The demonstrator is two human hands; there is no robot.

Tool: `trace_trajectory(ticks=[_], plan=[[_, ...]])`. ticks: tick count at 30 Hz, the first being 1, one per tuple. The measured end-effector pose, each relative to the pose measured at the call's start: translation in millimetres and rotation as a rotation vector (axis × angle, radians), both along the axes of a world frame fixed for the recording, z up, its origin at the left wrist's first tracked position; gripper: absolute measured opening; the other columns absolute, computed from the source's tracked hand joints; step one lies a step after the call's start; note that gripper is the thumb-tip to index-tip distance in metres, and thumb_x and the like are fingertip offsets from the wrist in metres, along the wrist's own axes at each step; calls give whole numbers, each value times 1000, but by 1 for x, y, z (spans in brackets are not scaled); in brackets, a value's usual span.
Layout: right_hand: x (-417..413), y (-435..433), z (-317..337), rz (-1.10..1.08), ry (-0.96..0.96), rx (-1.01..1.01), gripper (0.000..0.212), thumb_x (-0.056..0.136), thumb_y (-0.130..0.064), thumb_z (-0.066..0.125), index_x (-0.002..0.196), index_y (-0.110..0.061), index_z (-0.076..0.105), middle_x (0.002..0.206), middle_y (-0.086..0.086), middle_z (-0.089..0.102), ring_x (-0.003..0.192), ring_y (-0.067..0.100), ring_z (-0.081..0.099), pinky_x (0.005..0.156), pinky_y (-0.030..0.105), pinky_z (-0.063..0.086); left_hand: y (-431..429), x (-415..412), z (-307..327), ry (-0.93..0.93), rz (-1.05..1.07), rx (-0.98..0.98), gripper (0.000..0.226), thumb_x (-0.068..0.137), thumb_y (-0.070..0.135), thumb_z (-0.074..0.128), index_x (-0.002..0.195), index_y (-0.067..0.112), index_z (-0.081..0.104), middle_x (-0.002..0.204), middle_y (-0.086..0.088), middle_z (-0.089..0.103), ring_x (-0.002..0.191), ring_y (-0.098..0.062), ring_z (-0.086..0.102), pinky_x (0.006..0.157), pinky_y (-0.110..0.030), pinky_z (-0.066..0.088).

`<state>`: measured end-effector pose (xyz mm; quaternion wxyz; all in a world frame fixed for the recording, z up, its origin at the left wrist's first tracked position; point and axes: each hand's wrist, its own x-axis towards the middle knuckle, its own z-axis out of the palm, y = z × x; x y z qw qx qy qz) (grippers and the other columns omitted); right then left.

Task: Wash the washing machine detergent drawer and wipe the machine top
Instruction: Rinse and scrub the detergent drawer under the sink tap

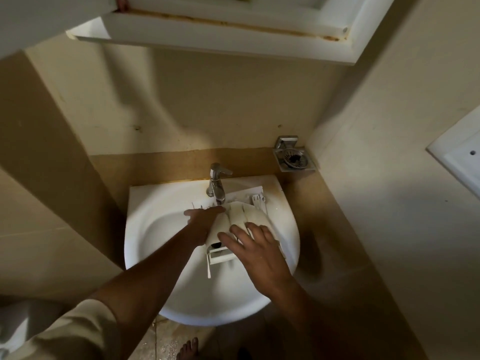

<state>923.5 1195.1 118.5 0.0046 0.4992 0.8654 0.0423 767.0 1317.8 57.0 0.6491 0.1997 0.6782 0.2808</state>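
Leaning over a white sink [145, 229], a person has both hands on the detergent drawer [249, 216] lying in its bowl.
Right hand [257, 248] rests flat on it, fingers spread; left hand [205, 219] reaches under the tap [217, 183], grip unclear.

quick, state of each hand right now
Left hand: on the detergent drawer, grip cannot be told.
Right hand: open, spread flat on the drawer.

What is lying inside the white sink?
The detergent drawer, below the tap; the left hand touches its left edge, the right hand rests on it. The sink bottom beneath them is hidden.
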Motion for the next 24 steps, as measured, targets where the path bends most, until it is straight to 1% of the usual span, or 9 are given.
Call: trace_trajectory(ticks=[5,7,9,11,12,14,16,19,24], plan=[[3,-7,-19,50,51,50,55,86,-8,34,136,-26,48,133,1,56,118,32,56,95,46,48,-37,-7,12,-300,-78,-178,29,90,34,70,94,5,65,80,-14,66,66,-26,65,59,-33,57],[9,-7,-23,110,106,-37,63,83,-3,36,141,-25,44,138,1,54,124,31,52,98,45,48,-49,-11,6,-304,14,-79,33,91,28,70,110,1,68,88,-19,71,65,-30,70,51,-35,59],[22,-6,-33,119,205,-149,75,81,-8,51,149,-32,31,152,-4,39,144,25,30,115,47,32,-59,-17,1,-214,123,12,43,88,25,74,120,-1,64,101,-22,71,77,-34,71,54,-38,60],[38,-11,-37,-84,427,-334,87,80,-31,64,153,-38,17,161,-13,15,151,14,0,122,42,8,-68,-20,0,-136,171,48,49,86,27,77,123,0,60,110,-22,69,90,-37,70,64,-43,60],[44,-11,-37,-269,622,-415,90,81,-37,66,154,-37,15,161,-15,10,150,12,-1,121,38,9,-72,-21,-1,-122,186,55,49,86,28,77,123,1,59,110,-21,69,91,-36,69,63,-42,60],[51,-2,-40,-707,981,-586,84,86,-41,65,155,-29,17,160,-6,18,147,19,19,114,37,29,-78,-22,-5,-103,207,59,45,87,28,76,121,3,60,105,-19,70,88,-33,70,56,-38,60],[52,9,-45,-917,1132,-874,73,90,-54,58,151,-25,31,149,4,42,131,26,47,105,42,46,-81,-21,-11,-86,225,62,45,87,29,75,120,2,61,104,-18,71,87,-33,70,58,-37,60],[45,15,-45,-823,1149,-1140,46,89,-55,61,120,-21,60,118,0,65,102,21,66,83,35,58,-88,-19,-12,-51,247,63,45,87,32,76,118,3,62,105,-20,71,90,-35,70,69,-41,60],[49,18,-48,-730,1155,-902,38,84,-45,70,92,-8,71,85,3,71,75,18,62,63,31,47,-101,-13,-15,-113,302,69,44,90,36,71,121,6,63,107,-22,73,95,-39,72,78,-47,61]])
